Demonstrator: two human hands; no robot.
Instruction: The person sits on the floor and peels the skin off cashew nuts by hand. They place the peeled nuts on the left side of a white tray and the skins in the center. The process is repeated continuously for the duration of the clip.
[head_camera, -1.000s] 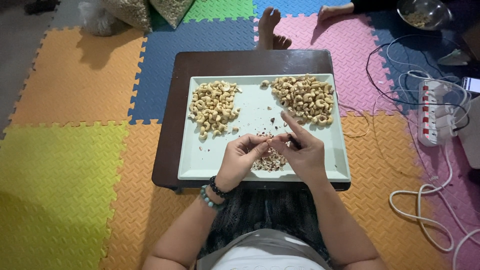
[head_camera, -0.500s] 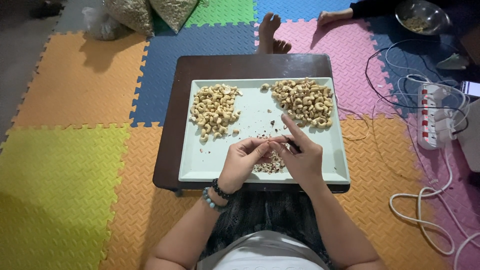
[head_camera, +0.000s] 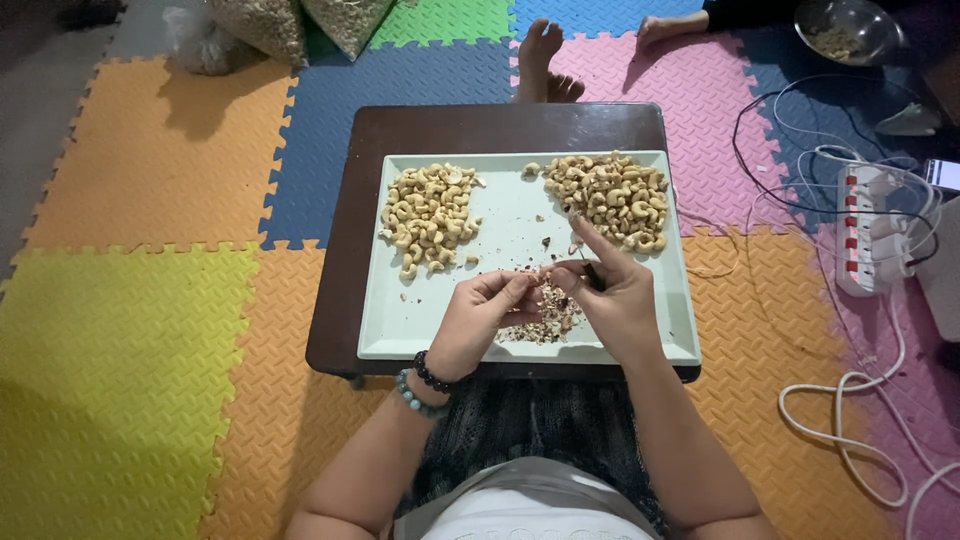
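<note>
pale green tray (head_camera: 400, 330) on the dark low table (head_camera: 500, 125) holds two cashew heaps, one at upper left (head_camera: 430, 215) and one at upper right (head_camera: 610, 200), with a litter of brown skins (head_camera: 540, 322) just under the hands at centre frame. the left hand (head_camera: 485, 315) pinches a small nut, too small to see clearly, while the right hand (head_camera: 610, 295) closes narrowly on what looks like a thin dark tool. a slip could nick a fingertip or flick skins into the heaps.
</note>
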